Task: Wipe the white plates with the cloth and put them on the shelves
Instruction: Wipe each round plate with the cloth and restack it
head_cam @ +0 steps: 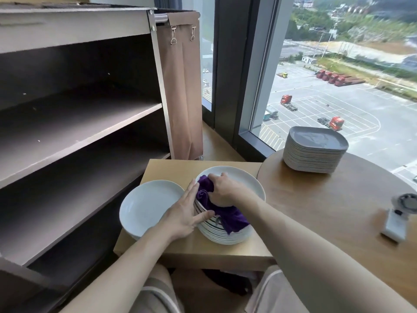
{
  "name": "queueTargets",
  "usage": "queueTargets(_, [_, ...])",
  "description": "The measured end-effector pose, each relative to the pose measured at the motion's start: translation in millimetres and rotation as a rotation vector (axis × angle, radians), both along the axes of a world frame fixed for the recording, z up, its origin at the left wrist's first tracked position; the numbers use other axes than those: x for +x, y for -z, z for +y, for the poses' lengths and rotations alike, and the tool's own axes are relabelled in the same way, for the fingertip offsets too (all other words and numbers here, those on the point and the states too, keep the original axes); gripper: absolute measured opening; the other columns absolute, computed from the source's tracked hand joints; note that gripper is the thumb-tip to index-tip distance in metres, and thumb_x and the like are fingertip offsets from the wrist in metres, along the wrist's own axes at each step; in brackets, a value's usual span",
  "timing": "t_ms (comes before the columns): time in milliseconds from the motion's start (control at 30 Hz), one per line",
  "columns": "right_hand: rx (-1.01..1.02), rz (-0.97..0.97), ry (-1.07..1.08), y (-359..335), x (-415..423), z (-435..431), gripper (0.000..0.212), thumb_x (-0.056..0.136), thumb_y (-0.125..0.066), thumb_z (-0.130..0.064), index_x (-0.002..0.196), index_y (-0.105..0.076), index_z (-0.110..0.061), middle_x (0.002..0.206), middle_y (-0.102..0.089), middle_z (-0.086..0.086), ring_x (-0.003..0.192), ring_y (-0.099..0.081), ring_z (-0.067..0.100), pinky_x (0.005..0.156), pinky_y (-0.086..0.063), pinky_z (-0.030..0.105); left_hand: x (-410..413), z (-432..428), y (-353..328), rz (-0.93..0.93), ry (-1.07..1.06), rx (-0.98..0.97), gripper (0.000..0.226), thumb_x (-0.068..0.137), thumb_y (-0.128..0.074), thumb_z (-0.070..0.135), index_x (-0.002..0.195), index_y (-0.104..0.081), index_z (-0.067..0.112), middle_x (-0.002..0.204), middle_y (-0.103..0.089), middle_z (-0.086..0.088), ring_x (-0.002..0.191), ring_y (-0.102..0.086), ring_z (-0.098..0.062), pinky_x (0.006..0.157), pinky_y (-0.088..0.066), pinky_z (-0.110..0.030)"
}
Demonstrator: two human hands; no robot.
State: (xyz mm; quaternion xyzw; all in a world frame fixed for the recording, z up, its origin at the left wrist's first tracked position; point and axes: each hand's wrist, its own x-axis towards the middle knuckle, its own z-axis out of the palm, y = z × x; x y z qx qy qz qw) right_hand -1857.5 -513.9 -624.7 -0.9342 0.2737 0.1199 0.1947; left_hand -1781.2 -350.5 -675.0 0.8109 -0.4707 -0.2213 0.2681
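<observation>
A tall stack of round white plates stands on a small wooden table. My right hand grips a purple cloth and presses it onto the top plate. With straight fingers, my left hand rests against the left side of the stack. To the left on the same table are a few more white plates, stacked low. The dark shelves of a cart stand at the left, with nothing on them.
A stack of grey square plates sits on the round wooden table by the window. A small white device lies at that table's right edge. A brown fabric bag hangs on the cart's right side.
</observation>
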Motion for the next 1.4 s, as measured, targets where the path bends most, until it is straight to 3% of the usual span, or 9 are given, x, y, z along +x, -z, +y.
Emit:
queueTargets(300, [-0.275, -0.069, 0.059, 16, 5, -22, 0.051, 0.097, -0.047, -0.039, 0.146, -0.037, -0.033, 0.126, -0.050, 0.014, 0.116, -0.054, 0.040, 0.086, -0.043, 0.051, -5, 4, -7, -0.101, -0.012, 0.089, 0.102, 0.083, -0.042, 0.088, 0.160, 0.006, 0.042, 0.163, 0.019, 0.033, 0.151, -0.027, -0.011, 0.109, -0.041, -0.039])
queueTargets(433, [-0.506, 0.010, 0.044, 10, -19, -41, 0.042, 0.098, -0.044, -0.033, 0.140, -0.046, -0.028, 0.123, -0.049, 0.014, 0.111, -0.054, 0.038, 0.081, -0.037, 0.046, -7, 5, -11, -0.131, -0.007, 0.135, 0.102, 0.085, -0.038, 0.088, 0.161, 0.008, 0.039, 0.161, 0.023, 0.034, 0.150, -0.033, -0.015, 0.108, -0.044, -0.044])
queueTargets(567, [-0.602, 0.172, -0.030, -3, -43, -47, 0.042, 0.098, -0.055, -0.033, 0.139, -0.050, -0.028, 0.128, -0.050, 0.012, 0.118, -0.052, 0.035, 0.090, -0.039, 0.048, -8, 4, -10, -0.119, -0.008, 0.130, 0.102, 0.085, -0.038, 0.086, 0.162, 0.008, 0.038, 0.163, 0.020, 0.031, 0.150, -0.032, -0.018, 0.112, -0.041, -0.046])
queueTargets(667, [-0.549, 0.285, -0.077, -18, -56, -47, 0.043, 0.095, -0.063, -0.030, 0.137, -0.054, -0.028, 0.119, -0.050, 0.009, 0.109, -0.054, 0.029, 0.084, -0.042, 0.042, -9, 4, -9, -0.075, -0.025, 0.098, 0.103, 0.084, -0.040, 0.085, 0.162, 0.006, 0.037, 0.164, 0.017, 0.030, 0.153, -0.027, -0.016, 0.116, -0.037, -0.044])
queueTargets(833, [-0.244, 0.332, -0.125, -31, -62, -47, 0.036, 0.096, -0.061, -0.026, 0.132, -0.057, -0.022, 0.104, -0.057, 0.001, 0.096, -0.059, 0.023, 0.081, -0.054, 0.036, -8, 3, -6, -0.023, -0.031, 0.063, 0.103, 0.087, -0.048, 0.079, 0.162, 0.009, 0.037, 0.164, 0.017, 0.031, 0.155, -0.017, -0.010, 0.120, -0.031, -0.040])
queueTargets(900, [-0.113, 0.283, -0.136, -29, -60, -45, 0.033, 0.095, -0.064, -0.031, 0.126, -0.056, -0.022, 0.098, -0.055, -0.003, 0.094, -0.057, 0.022, 0.074, -0.048, 0.033, -7, 3, -5, -0.009, -0.032, 0.060, 0.104, 0.087, -0.049, 0.079, 0.162, 0.010, 0.037, 0.164, 0.017, 0.030, 0.155, -0.016, -0.010, 0.122, -0.030, -0.041])
queueTargets(1033, [0.052, 0.143, -0.150, -17, -53, -34, 0.025, 0.092, -0.067, -0.034, 0.110, -0.051, -0.028, 0.108, -0.056, -0.001, 0.101, -0.055, 0.024, 0.080, -0.045, 0.036, -7, 2, -1, 0.008, -0.030, 0.056, 0.107, 0.084, -0.047, 0.081, 0.162, 0.010, 0.036, 0.164, 0.019, 0.029, 0.155, -0.015, -0.009, 0.122, -0.030, -0.040])
queueTargets(1200, [0.060, -0.011, -0.169, 1, -37, -24, 0.024, 0.093, -0.065, -0.031, 0.110, -0.049, -0.027, 0.103, -0.050, -0.001, 0.095, -0.053, 0.024, 0.076, -0.041, 0.034, -3, 2, 2, 0.075, -0.011, 0.016, 0.109, 0.080, -0.045, 0.084, 0.161, 0.010, 0.038, 0.162, 0.021, 0.031, 0.155, -0.005, -0.004, 0.125, -0.023, -0.040])
queueTargets(1400, [0.104, -0.188, -0.100, 19, -7, -15, 0.023, 0.094, -0.059, -0.024, 0.116, -0.055, -0.025, 0.104, -0.046, 0.003, 0.096, -0.058, 0.031, 0.091, -0.051, 0.046, -5, 3, 5, 0.079, -0.002, -0.038, 0.105, 0.085, -0.050, 0.078, 0.161, 0.012, 0.041, 0.161, 0.022, 0.034, 0.153, -0.004, 0.003, 0.123, -0.025, -0.032])
